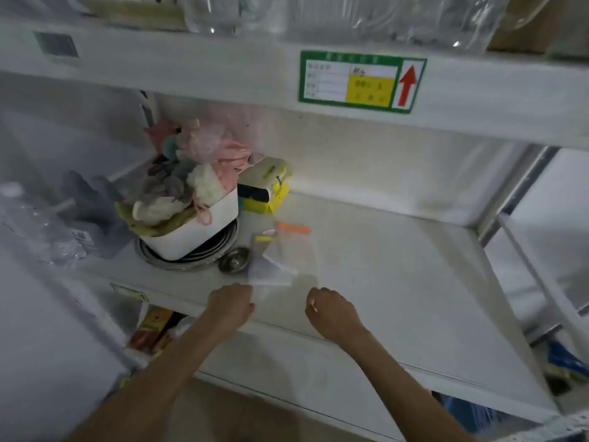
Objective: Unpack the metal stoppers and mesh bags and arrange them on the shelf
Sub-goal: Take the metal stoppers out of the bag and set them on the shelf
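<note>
A small metal stopper [234, 260] lies on the white shelf [398, 282], just right of a stack of larger metal rings [165, 261]. Beside it lies a clear plastic bag [287, 266] with white mesh bags [275, 271] inside and an orange strip [293, 228] at its far end. My left hand [231, 306] is fisted at the bag's near left corner. At the near right edge my right hand [331, 311] is also fisted. Both seem to pinch the thin film, which is faint and blurred between them.
A white tub [197, 232] heaped with soft fabric items stands on the metal rings. Behind it sits a yellow and white box [266, 186]. Crumpled plastic wrap [47, 224] fills the left. The shelf above [223, 71] carries a green label [361, 81] with a red arrow.
</note>
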The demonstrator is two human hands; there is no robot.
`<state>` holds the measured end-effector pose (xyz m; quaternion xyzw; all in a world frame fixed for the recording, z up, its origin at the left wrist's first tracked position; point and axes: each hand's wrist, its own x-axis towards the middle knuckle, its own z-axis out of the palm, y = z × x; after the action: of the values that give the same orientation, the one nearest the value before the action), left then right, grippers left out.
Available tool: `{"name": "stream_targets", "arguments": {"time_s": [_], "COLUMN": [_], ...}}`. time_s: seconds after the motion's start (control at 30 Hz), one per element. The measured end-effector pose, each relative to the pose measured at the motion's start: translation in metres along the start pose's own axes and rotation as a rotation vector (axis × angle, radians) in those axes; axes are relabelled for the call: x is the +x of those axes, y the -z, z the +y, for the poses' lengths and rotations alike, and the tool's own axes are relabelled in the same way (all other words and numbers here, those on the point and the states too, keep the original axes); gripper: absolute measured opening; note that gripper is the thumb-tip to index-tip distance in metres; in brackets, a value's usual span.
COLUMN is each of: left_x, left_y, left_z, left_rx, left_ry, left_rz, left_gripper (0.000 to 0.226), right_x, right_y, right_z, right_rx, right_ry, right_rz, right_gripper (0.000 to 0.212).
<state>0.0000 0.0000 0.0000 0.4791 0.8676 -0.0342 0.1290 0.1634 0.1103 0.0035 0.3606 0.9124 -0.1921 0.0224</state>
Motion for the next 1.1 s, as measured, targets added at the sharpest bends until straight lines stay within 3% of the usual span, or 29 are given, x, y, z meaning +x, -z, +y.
{"name": "stream_targets", "arguments": {"time_s": [0.13,0.27,0.37,0.53,0.67,0.83,0.93,1.1], "left_x": [0.04,0.081,0.102,0.121,0.123,0.133,0.136,0.136], "left_y": [-0.001,-0.012,-0.026,-0.053,-0.063,-0.077,-0.083,-0.086], "left_z": [-0.019,-0.033,-0.041,-0.041,-0.038,-0.038,-0.034,-0.026], "left_rx": [-0.043,-0.103,-0.145,-0.182,-0.328,-0.644,-0.636,-0.552], "left_ry": [0.009,0.034,0.002,-0.003,-0.064,-0.174,-0.185,-0.175], "left_rz": [0.015,0.048,0.118,0.073,0.228,0.455,0.501,0.562], "left_gripper": [0.05,0.09,0.106,0.133,0.131,0.121,0.12,0.087], "right_x": [0.041,0.087,0.124,0.174,0.191,0.2,0.202,0.205], "right_y": [-0.007,-0.011,-0.018,-0.03,-0.046,-0.048,-0.049,-0.05], "right_z": [-0.012,-0.021,-0.022,-0.021,-0.027,-0.041,-0.044,-0.041], "right_rx": [0.025,0.084,0.169,0.344,0.238,0.334,0.493,0.607], "right_ry": [-0.001,-0.05,-0.132,-0.34,-0.391,-0.337,-0.321,-0.353], "right_rz": [0.047,0.113,0.141,0.157,0.091,0.102,0.068,0.063], "right_gripper": [0.03,0.045,0.061,0.09,0.102,0.092,0.089,0.097]}}
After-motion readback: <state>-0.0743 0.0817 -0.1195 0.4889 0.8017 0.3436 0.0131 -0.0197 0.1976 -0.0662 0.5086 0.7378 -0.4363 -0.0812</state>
